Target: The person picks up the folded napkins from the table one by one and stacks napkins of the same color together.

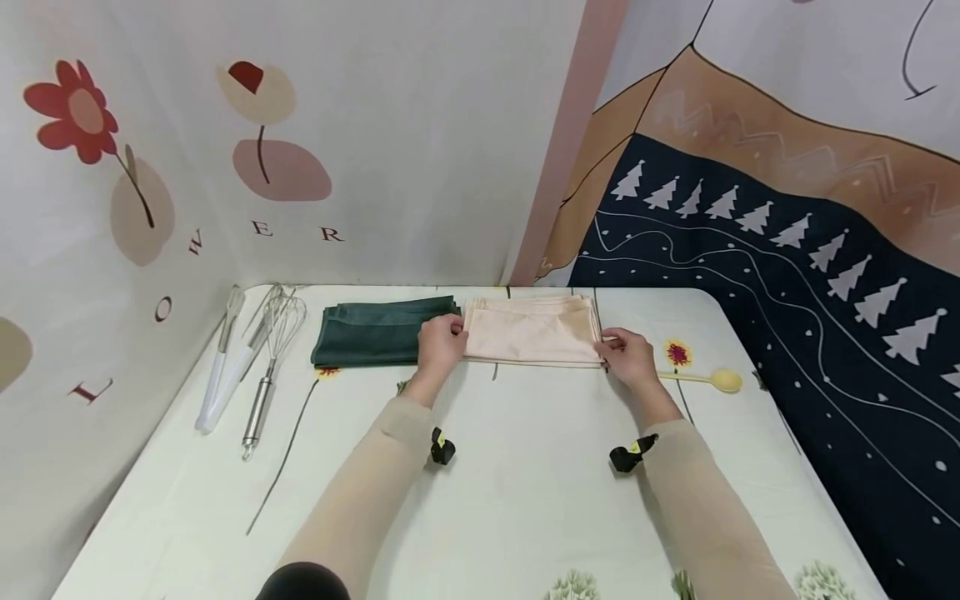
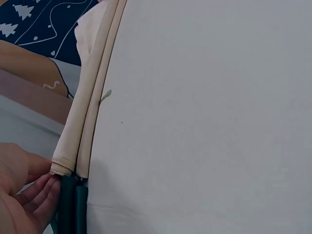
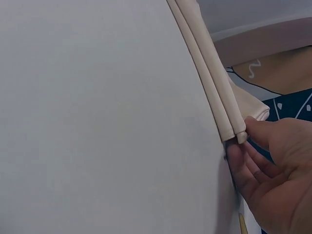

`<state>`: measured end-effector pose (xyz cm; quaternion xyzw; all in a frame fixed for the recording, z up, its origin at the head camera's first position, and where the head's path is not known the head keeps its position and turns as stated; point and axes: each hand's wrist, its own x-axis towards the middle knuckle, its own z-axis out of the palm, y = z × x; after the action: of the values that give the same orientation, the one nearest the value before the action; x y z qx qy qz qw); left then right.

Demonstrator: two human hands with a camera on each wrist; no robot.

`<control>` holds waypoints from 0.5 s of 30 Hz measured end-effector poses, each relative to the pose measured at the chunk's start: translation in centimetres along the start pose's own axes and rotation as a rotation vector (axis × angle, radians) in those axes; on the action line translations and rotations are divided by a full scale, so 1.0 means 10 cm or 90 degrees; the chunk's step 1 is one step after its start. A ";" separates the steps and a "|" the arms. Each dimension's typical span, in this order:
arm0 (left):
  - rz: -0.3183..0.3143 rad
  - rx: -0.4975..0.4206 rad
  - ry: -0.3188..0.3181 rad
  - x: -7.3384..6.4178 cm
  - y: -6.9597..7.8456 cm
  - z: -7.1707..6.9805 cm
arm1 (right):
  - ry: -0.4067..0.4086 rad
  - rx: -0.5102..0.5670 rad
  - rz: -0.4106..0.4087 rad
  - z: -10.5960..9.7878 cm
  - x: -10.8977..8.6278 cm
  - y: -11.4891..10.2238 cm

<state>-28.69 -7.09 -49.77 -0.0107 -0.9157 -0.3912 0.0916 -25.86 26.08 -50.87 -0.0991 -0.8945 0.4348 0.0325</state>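
A folded cream cloth [image 1: 532, 332] lies near the back of the table, its layers stacked into a flat rectangle. My left hand [image 1: 441, 340] pinches its left end, thumb on the upper layers and fingers beneath, as the left wrist view shows. At the opposite end, my right hand [image 1: 628, 357] pinches the front corner; in the right wrist view the thumb [image 3: 257, 130] presses the upper fold and the fingers curl under. A folded dark green cloth [image 1: 371, 333] lies right against the cream one on the left, partly covered by my left hand.
On the left of the table [image 1: 525, 467] lie a wire whisk [image 1: 273, 358] and white-handled utensils [image 1: 228, 383]. A yellow spoon [image 1: 723, 381] rests to the right, its handle end behind my right hand. Printed curtains [image 1: 420, 150] stand along the back.
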 end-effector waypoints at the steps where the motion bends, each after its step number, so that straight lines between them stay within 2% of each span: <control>1: 0.004 0.000 0.001 -0.01 -0.01 -0.01 | 0.001 -0.003 -0.006 -0.01 -0.01 0.01; 8: 0.051 0.059 0.010 -0.08 -0.04 -0.10 | 0.004 -0.058 -0.068 -0.10 -0.12 0.03; 15: 0.082 0.107 -0.004 -0.25 -0.08 -0.23 | -0.001 -0.054 -0.076 -0.22 -0.29 -0.02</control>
<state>-25.93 -9.17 -49.24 -0.0630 -0.9430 -0.3060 0.1145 -22.71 27.06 -49.28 -0.0462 -0.9166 0.3936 0.0534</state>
